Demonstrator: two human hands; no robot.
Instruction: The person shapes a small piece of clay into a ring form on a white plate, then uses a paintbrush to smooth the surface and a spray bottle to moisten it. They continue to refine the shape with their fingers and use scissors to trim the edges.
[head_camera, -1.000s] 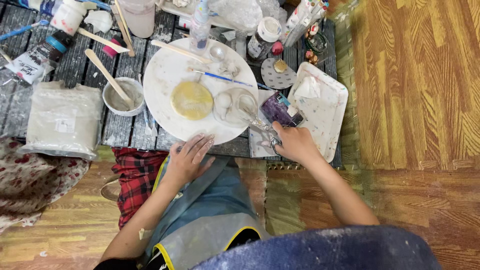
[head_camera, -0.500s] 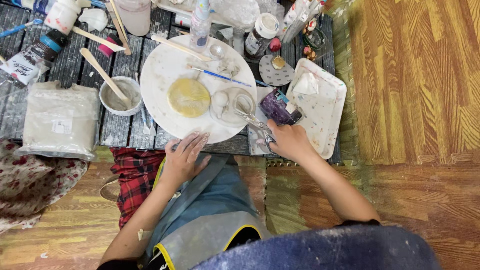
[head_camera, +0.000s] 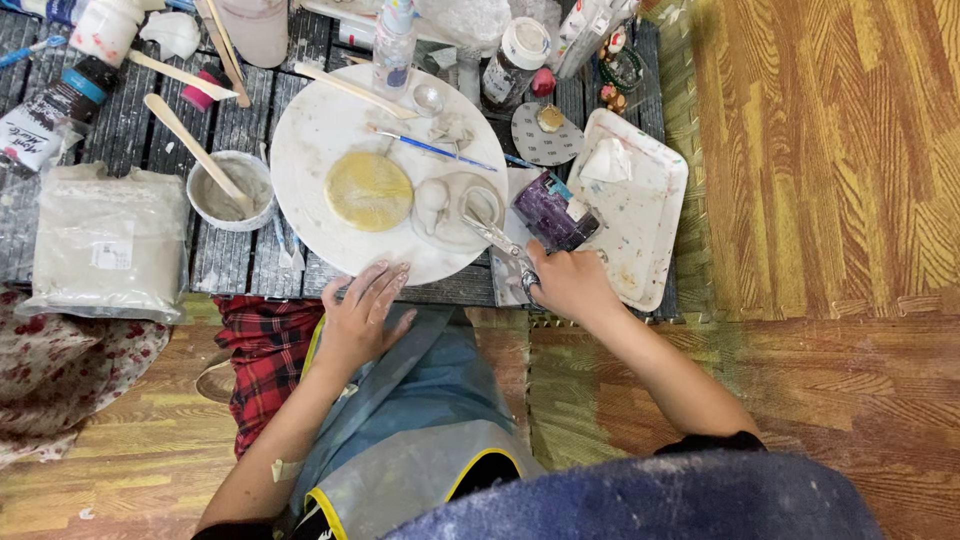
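A view from above of a person seated at a low dark slatted surface, wearing a blue apron over red plaid cloth.

The left hand lies flat, fingers spread and holding nothing, fingertips on the near rim of a round white board.

The right hand is at the board's right edge, fingers closed around the handle of a metal tool. The tool slants up and left from the hand, its tip touching a pale clay piece on the right part of the board. The exact shape of the tool's tip cannot be told.

On the board, a flat yellow disc lies just left of the clay piece. A thin blue brush lies above them, and a long wooden stick crosses the board's far rim.

Left of the board stands a small bowl of grey slip with a wooden spatula leaning in it. Farther left lies a clay block in a plastic bag.

Just above the right hand sits a purple pot, beside a white tray flecked with paint and holding a crumpled tissue. Bottles, jars and tubes crowd the far edge of the surface. The floor is wood-patterned matting.
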